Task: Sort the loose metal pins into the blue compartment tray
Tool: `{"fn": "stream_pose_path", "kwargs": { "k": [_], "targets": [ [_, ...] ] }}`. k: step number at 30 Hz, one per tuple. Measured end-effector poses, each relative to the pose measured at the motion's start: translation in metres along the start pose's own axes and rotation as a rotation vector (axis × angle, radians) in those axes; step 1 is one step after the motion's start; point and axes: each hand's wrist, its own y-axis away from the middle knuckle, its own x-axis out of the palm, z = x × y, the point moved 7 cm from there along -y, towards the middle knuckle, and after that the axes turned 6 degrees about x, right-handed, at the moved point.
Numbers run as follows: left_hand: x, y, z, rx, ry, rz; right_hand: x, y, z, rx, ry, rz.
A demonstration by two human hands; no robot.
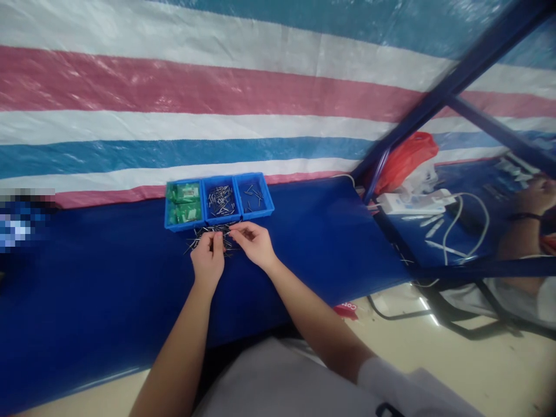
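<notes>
Three blue bins stand side by side on the blue tabletop. Green packets (186, 211) fill the left bin (165, 219). A heap of thin dark metal pieces, like screws or nails (220, 200), lies in the middle bin (223, 219); a few more are in the right bin (256, 214). Just in front, a loose pile of similar slender pieces (204, 230) is partly covered by my hands. My left hand (207, 258) is closed in a pinch over this pile. Beside it, my right hand (254, 244) pinches too, fingertips near the left's. Whatever they hold is too small to make out.
Behind the blue table (130, 278) hangs a striped plastic sheet (174, 87). A blue metal frame (403, 127) rises at right. Beyond it are a red bag (408, 159), a white power strip (412, 202) with a cable, and another person's hand (538, 194).
</notes>
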Motion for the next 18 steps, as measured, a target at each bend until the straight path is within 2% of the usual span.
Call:
{"fn": "stream_pose_path", "kwargs": {
  "k": [18],
  "targets": [
    [-0.0014,-0.0010,-0.0043,-0.014,0.019,-0.011,-0.0017,-0.0017,-0.0021,-0.018,-0.008,-0.005]
  ]
}}
